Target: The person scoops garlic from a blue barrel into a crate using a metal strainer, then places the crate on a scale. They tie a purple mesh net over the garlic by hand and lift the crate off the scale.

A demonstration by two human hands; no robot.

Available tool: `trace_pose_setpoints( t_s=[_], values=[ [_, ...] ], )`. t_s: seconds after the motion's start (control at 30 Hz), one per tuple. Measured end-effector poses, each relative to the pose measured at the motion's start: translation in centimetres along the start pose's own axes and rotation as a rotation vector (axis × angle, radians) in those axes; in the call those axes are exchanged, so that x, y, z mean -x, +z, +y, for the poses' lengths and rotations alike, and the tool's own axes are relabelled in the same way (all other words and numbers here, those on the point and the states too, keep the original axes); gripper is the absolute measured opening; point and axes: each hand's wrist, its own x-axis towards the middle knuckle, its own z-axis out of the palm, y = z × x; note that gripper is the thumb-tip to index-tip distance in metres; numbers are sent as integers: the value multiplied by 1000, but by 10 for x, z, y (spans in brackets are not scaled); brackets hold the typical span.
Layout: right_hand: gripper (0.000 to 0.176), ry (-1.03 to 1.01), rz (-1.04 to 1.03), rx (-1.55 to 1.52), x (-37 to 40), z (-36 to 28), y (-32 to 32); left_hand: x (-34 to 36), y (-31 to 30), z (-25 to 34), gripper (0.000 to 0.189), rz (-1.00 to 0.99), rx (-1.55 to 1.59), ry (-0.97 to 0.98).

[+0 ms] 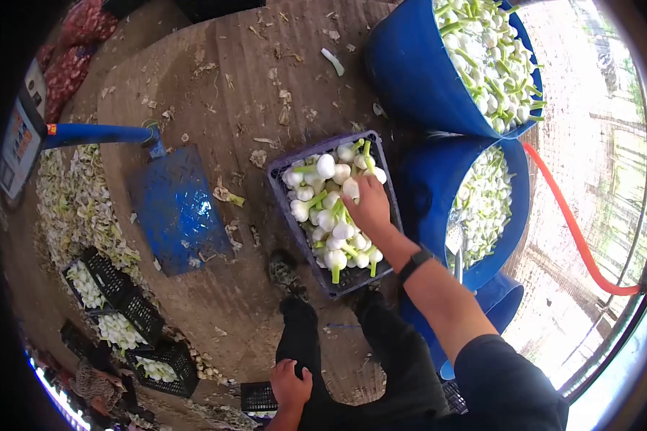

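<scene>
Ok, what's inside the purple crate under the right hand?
White bulbs with green stalks fill the purple crate nearly to its rim. The right hand lies on top and covers a few; whether its grip closes on one cannot be told. Its floor is hidden beneath the pile.

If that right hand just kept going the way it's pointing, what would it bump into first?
Most likely the white bulbs heaped in the purple crate; the right hand points down at them, seemingly touching, though depth is unclear.
</scene>
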Motion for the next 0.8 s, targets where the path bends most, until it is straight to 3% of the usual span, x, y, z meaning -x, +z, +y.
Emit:
trace_pose_setpoints(
  t_s=[0.07,0.1,0.13,0.2,0.27,0.3,0.4,0.53,0.6,0.67,0.73,0.8],
  values=[
    [59,174,-150,5,36,-7,2,-1,4,-4,33,22,27,11],
    [60,127,-176,16,58,-6,13,-2,4,-2,33,23,33,10],
    [62,150,-349,75,68,-18,11,-3,2,-2,33,19,26,12],
    [63,250,-357,-57,77,-11,46,-4,0,-3,33,13,7,13],
    [62,214,-267,-119,77,-8,60,-5,0,-3,33,18,12,26],
    [61,175,-182,-167,74,-12,57,-3,-1,-4,33,13,9,23],
    [59,202,-205,-326,29,-23,31,-6,1,1,32,12,-8,2],
    [44,159,-246,-167,10,-4,39,-8,-3,0,32,33,13,13],
    [39,203,8,-288,19,4,35,-6,-3,0,32,32,14,8],
    [38,259,-24,-232,35,1,29,-7,-3,0,32,41,18,12],
    [37,272,-336,-87,43,-7,31,-8,-4,3,32,33,22,3],
    [36,300,-322,-135,38,-11,43,-9,-4,1,32,27,18,-13]
  ],
)
